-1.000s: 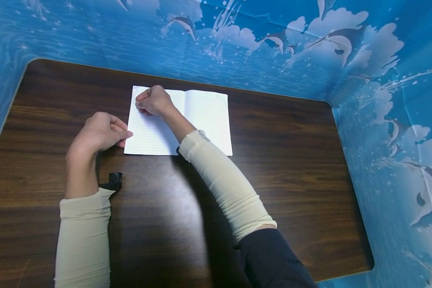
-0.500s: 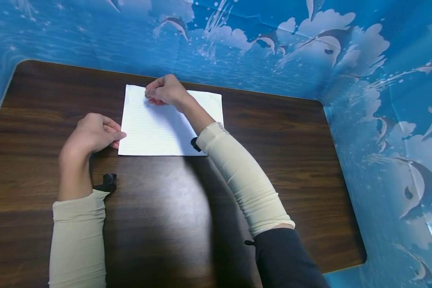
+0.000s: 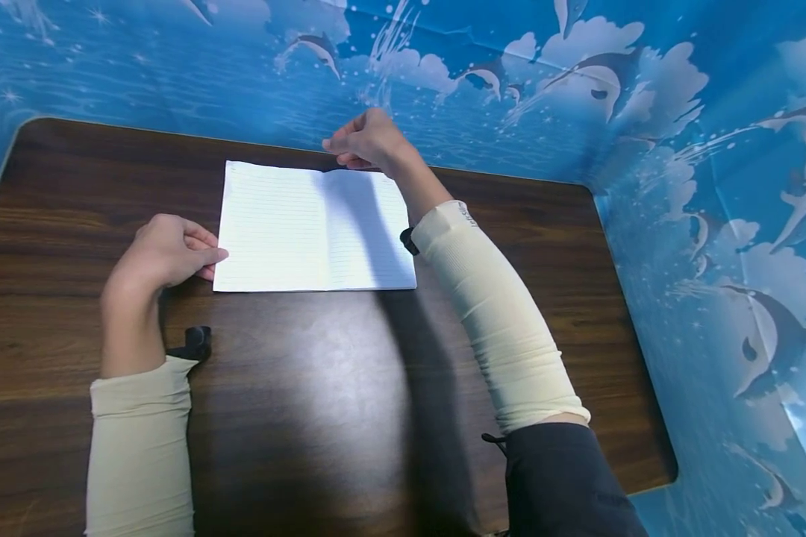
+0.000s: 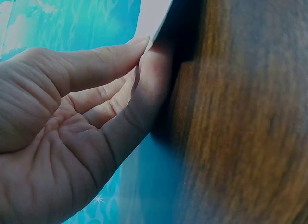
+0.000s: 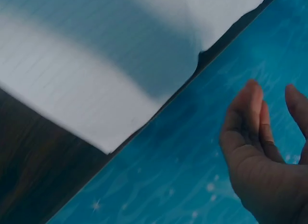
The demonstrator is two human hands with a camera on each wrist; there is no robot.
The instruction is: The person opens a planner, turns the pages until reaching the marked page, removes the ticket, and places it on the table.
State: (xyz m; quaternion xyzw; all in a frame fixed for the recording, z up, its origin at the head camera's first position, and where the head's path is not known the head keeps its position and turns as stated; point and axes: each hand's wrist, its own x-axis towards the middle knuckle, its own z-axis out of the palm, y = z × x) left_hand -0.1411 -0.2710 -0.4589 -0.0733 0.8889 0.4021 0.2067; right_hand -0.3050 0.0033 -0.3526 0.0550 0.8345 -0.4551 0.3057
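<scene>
An open notebook [image 3: 275,231] with lined white pages lies flat on the table near its far edge. My left hand [image 3: 168,250] pinches its left edge; in the left wrist view the thumb lies on top of the paper edge [image 4: 156,14] and the fingers of the left hand [image 4: 86,108] reach underneath. Over the notebook's far edge, right of the centre fold, my right hand [image 3: 369,142] hovers and casts a shadow on the right page. In the right wrist view the right hand [image 5: 260,147] holds nothing, its thumb and fingers apart.
The dark wooden table [image 3: 295,373] has rounded corners. A blue curtain [image 3: 175,74] printed with dolphins hangs along its far and right sides. Black camera mounts sit at both wrists, one on the left wrist [image 3: 198,343], over pale sleeves.
My right hand has moved from the left page up and to the right, beyond the far edge, uncovering the pages and fold. My left hand keeps its grip on the left edge.
</scene>
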